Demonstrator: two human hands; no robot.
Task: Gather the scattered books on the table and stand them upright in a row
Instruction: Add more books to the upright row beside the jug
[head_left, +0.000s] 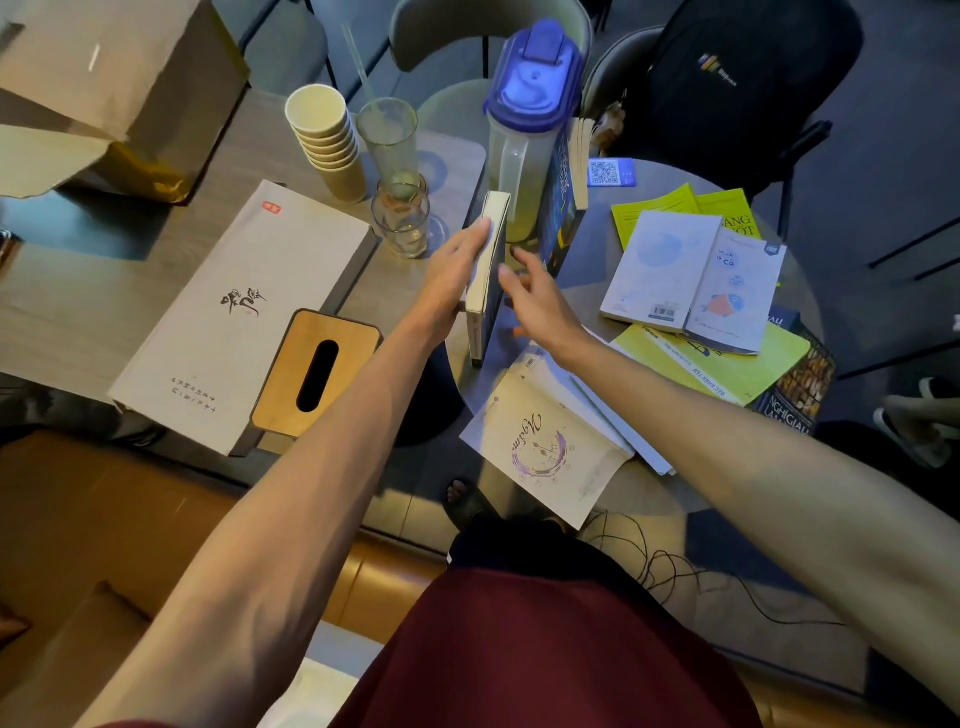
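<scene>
A pale-covered book stands upright on the round grey table. My left hand lies flat against its left cover and grips it. Just right of that book my right hand hovers with fingers spread and holds nothing. A dark blue book stands upright behind, leaning by the jug. Lying flat are a cream book with a purple clock drawing, a white fish-cover book, yellow books and a dark book at the right edge.
A blue-lidded plastic jug, glasses and stacked paper cups stand at the back. A large grey box and a wooden tissue box sit on the left table. A black backpack rests on a chair.
</scene>
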